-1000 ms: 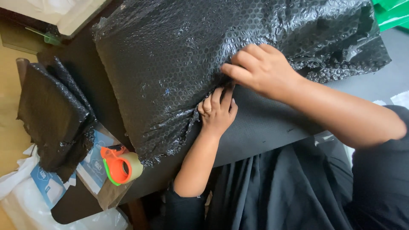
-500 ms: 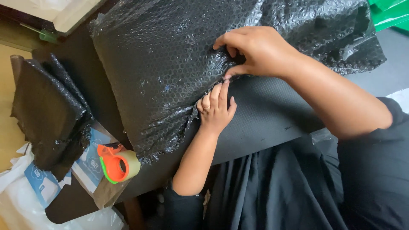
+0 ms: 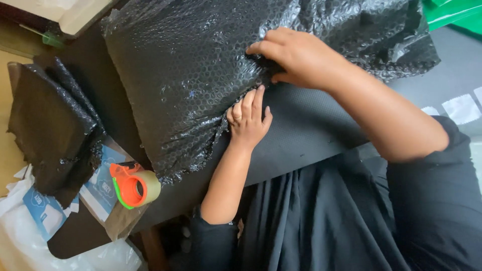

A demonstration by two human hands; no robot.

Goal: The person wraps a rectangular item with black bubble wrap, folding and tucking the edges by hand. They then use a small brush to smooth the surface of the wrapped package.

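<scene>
Left hand [image 3: 247,119] lies flat and right hand [image 3: 296,57] apparently pinches the crinkly black bubble wrap [image 3: 201,75].

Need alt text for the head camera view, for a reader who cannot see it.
Both hands press on black bubble wrap covering a flat item on a dark table: the left hand flat at its edge, the right hand gripping a fold. An orange tape dispenser lies at the table's left end.

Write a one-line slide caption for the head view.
Both hands, left hand and right hand, press a black bubble-wrap bundle beside an orange tape dispenser.
</scene>
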